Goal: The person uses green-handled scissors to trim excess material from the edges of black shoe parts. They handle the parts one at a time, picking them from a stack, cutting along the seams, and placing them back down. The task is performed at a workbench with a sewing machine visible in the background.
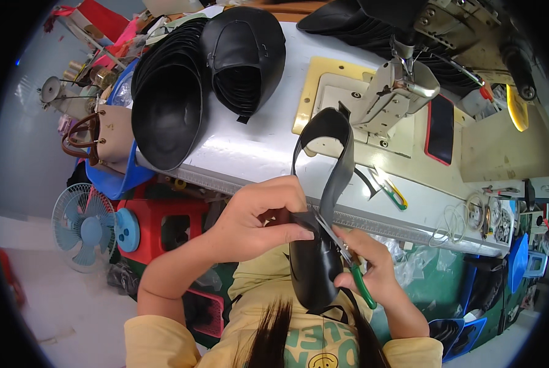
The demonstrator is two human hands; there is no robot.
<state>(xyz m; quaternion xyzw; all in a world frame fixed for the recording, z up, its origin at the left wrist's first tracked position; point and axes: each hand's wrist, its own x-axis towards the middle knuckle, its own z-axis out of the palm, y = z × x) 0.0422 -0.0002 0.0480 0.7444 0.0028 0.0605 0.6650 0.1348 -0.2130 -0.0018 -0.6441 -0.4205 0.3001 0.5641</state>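
In the pinching grip of the left hand [265, 211], a long, looped, glossy black leather-like piece [314, 279] is held across the near edge of the white desk [250, 147], its long axis running near to far. Green-handled metal scissors [361, 284] are grasped by the right hand [377, 264], blades slanted far-left, just right of that pinch.

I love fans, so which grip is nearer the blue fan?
Left. The left grip is right of the fan, pinching a black piece. The right grip is farther right, holding scissors.
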